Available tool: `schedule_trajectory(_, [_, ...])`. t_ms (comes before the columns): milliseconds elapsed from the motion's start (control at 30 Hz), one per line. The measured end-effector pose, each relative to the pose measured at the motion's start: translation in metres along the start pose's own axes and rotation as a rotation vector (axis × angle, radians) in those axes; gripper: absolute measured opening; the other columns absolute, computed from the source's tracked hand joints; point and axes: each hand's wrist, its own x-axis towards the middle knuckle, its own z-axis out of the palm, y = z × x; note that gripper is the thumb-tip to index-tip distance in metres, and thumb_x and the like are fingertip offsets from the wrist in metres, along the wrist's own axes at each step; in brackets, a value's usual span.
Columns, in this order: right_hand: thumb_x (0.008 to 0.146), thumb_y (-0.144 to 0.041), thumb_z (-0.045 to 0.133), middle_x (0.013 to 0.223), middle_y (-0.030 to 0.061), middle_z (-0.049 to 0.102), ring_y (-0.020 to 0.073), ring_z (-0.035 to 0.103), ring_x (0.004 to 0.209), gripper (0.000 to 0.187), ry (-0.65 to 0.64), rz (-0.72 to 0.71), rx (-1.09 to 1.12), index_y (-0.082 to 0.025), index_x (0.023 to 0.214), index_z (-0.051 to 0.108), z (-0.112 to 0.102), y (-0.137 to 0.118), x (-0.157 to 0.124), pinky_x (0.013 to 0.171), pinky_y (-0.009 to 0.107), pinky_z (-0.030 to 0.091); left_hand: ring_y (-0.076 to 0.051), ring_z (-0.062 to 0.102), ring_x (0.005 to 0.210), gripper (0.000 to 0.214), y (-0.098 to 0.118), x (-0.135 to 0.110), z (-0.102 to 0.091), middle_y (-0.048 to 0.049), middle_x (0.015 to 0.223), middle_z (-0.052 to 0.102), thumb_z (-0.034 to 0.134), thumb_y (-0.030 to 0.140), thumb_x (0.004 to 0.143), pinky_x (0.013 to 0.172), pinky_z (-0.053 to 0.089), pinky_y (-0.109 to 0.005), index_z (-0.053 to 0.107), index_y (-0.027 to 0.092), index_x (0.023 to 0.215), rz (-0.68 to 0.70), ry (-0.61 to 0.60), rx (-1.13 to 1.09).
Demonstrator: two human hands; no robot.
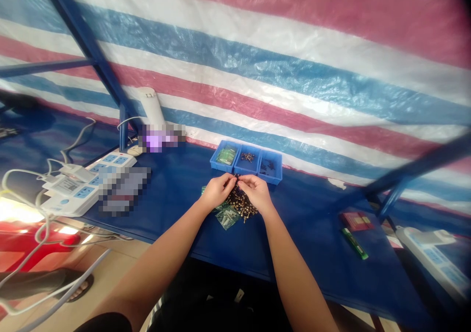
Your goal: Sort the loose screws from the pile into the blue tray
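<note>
My left hand (218, 191) and my right hand (256, 191) meet fingertip to fingertip above a pile of small brass and black metal parts (242, 205). Both hands are closed in a pinch, and what lies between the fingertips is too small to make out. Beside the pile, under my left wrist, is a small clear green-printed bag (227, 217) with pale slim pieces in it. Just beyond my hands stand three joined blue bins: the left bin (217, 166) holds green-printed packets, the middle bin (246, 168) small brass parts, and the right bin (270, 177) small black pieces.
On the left of the blue table (305, 224) lie a white power strip (62, 204) with cables and a blurred-out flat object (125, 190). A red box (356, 221) and a green packet (354, 243) are at the right. Blue frame posts (106, 77) rise before a striped sheet.
</note>
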Motion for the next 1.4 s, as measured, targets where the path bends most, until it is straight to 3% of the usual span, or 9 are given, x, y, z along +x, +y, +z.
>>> schedule_trajectory(167, [0.076,-0.043,0.07,0.089,0.0065,0.073,0.0206,0.068,0.079,0.03,0.041,-0.007,-0.014,-0.02,0.094,0.071,-0.0008,0.0027,0.0007,0.079,0.036,0.055,-0.012,0.057,0.058,0.029,0.0,-0.0016,-0.0004,0.0024,0.067,0.063,0.045,0.043,0.095,0.059,0.043,-0.022,0.06,0.021,0.107,0.021,-0.015,-0.047])
schedule_trajectory(367, [0.075,-0.042,0.071,0.092,0.0067,0.073,0.0202,0.068,0.08,0.03,0.012,-0.017,-0.006,-0.02,0.095,0.071,-0.0003,0.0021,0.0009,0.079,0.035,0.054,-0.013,0.06,0.066,0.03,0.0011,-0.0009,-0.0012,-0.0003,0.076,0.066,0.042,0.04,0.096,0.063,0.044,-0.022,0.064,0.021,0.093,0.036,-0.016,-0.04])
schedule_trajectory(567, [0.076,-0.042,0.07,0.085,0.0055,0.072,0.0195,0.067,0.076,0.028,0.025,-0.016,-0.014,-0.019,0.092,0.071,-0.0005,-0.001,0.0002,0.076,0.034,0.054,-0.011,0.055,0.057,0.03,-0.0014,-0.0012,0.0015,0.0024,0.067,0.062,0.048,0.042,0.094,0.06,0.044,-0.022,0.062,0.021,0.109,0.024,0.016,-0.052])
schedule_trajectory(800, [0.075,-0.041,0.072,0.09,0.0064,0.073,0.0191,0.068,0.076,0.032,0.032,-0.023,-0.001,-0.019,0.099,0.071,-0.0006,-0.0003,0.0003,0.077,0.034,0.055,-0.013,0.06,0.066,0.032,0.0003,-0.0009,-0.0006,-0.0004,0.075,0.067,0.042,0.041,0.096,0.062,0.044,-0.022,0.065,0.02,0.092,0.026,-0.011,-0.038])
schedule_trajectory(967, [0.075,-0.041,0.072,0.092,0.0069,0.074,0.0199,0.068,0.078,0.031,0.043,-0.026,0.03,-0.019,0.097,0.071,-0.001,0.0009,0.001,0.078,0.034,0.055,-0.011,0.057,0.058,0.03,-0.0045,-0.0011,0.0035,0.0026,0.067,0.063,0.049,0.043,0.093,0.061,0.045,-0.021,0.062,0.021,0.109,0.027,0.026,-0.057])
schedule_trajectory(1267, [0.074,-0.04,0.073,0.09,0.0066,0.074,0.0194,0.069,0.076,0.031,0.006,-0.019,0.024,-0.018,0.096,0.072,-0.0002,-0.0004,0.0,0.077,0.034,0.055,-0.014,0.063,0.067,0.031,-0.0028,-0.0002,0.0019,-0.0009,0.076,0.069,0.043,0.041,0.096,0.059,0.044,-0.021,0.065,0.02,0.097,0.004,0.015,-0.025])
schedule_trajectory(1400, [0.076,-0.041,0.072,0.091,0.0073,0.074,0.0199,0.069,0.077,0.031,0.029,-0.031,0.023,-0.018,0.097,0.072,-0.0005,-0.0013,-0.0002,0.078,0.035,0.056,-0.012,0.059,0.06,0.029,-0.0039,-0.0015,0.0025,0.0016,0.069,0.065,0.047,0.041,0.095,0.06,0.045,-0.021,0.062,0.021,0.107,0.018,0.018,-0.04])
